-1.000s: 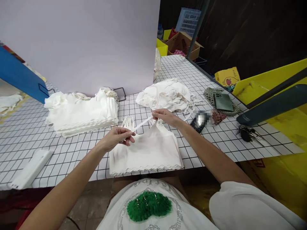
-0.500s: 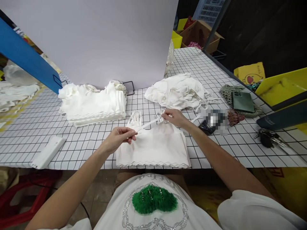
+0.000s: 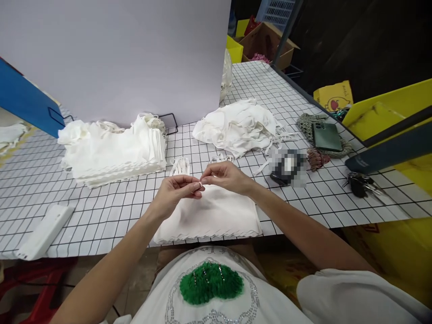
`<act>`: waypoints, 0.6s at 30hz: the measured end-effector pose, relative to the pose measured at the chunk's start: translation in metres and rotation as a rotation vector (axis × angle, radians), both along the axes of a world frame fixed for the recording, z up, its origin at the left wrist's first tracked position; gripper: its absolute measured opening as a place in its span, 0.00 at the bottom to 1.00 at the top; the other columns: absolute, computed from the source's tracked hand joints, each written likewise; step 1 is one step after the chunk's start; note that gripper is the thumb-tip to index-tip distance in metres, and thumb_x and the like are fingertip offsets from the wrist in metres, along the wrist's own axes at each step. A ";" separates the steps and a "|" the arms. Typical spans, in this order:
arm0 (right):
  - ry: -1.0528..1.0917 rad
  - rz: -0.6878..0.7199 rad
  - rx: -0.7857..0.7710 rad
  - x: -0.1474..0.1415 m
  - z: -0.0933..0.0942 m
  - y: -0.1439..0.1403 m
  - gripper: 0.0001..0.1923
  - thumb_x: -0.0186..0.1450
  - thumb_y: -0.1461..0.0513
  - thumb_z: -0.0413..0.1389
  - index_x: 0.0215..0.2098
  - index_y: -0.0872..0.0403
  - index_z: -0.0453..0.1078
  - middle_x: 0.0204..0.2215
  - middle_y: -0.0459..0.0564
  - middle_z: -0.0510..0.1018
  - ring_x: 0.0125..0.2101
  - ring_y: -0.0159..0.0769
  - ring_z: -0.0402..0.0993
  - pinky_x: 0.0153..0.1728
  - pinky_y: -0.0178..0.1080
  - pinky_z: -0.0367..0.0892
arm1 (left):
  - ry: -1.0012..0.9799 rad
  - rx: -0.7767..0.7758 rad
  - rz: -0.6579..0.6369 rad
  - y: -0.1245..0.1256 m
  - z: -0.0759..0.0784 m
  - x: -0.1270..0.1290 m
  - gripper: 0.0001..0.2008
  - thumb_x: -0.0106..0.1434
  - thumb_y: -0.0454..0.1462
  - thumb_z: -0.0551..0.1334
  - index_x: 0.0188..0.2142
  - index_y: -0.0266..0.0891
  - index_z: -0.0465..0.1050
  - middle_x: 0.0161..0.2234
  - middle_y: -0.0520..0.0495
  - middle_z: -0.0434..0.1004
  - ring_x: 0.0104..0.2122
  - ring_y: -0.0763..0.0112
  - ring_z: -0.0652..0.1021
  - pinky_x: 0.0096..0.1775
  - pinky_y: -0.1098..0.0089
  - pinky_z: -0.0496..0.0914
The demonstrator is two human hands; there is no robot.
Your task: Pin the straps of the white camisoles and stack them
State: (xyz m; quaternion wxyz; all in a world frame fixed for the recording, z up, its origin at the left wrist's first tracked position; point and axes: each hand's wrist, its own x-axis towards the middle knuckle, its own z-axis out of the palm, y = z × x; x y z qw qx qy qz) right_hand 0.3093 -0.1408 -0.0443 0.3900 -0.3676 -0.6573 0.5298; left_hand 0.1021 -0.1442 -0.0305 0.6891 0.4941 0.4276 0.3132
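- Your left hand (image 3: pixel 177 191) and right hand (image 3: pixel 224 177) meet fingertip to fingertip above the flat white scallop-hemmed garment (image 3: pixel 211 218), which lies at the near edge of the black-gridded white table (image 3: pixel 111 211).
- Both hands are pinched closed on a small bit of narrow white strap (image 3: pixel 200 183); the strap is mostly hidden by your fingers.
- A neat stack of folded white garments (image 3: pixel 113 155) sits to the left.
- A loose heap of white garments (image 3: pixel 238 126) sits behind your right hand.
- A bunch of keys (image 3: pixel 361 185) lies well apart at right.
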 end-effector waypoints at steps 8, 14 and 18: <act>0.116 -0.167 -0.065 0.039 0.010 0.004 0.10 0.62 0.56 0.64 0.31 0.55 0.73 0.26 0.45 0.77 0.32 0.33 0.75 0.36 0.38 0.71 | 0.074 0.144 -0.009 0.011 -0.017 0.024 0.13 0.54 0.43 0.74 0.35 0.37 0.81 0.34 0.44 0.84 0.34 0.64 0.82 0.43 0.60 0.78; 0.105 -0.341 -0.065 0.074 -0.002 0.007 0.09 0.61 0.57 0.65 0.34 0.55 0.74 0.23 0.44 0.76 0.31 0.34 0.78 0.40 0.41 0.73 | 0.461 0.592 -0.179 0.013 -0.056 0.044 0.07 0.58 0.36 0.70 0.37 0.39 0.80 0.38 0.45 0.81 0.39 0.61 0.78 0.43 0.58 0.73; -0.102 -0.248 -0.022 0.070 -0.022 -0.004 0.07 0.61 0.60 0.63 0.35 0.55 0.77 0.27 0.46 0.79 0.30 0.33 0.76 0.37 0.40 0.72 | 0.687 0.770 -0.234 0.012 -0.075 0.058 0.10 0.54 0.36 0.75 0.34 0.39 0.78 0.33 0.47 0.79 0.36 0.61 0.76 0.41 0.59 0.69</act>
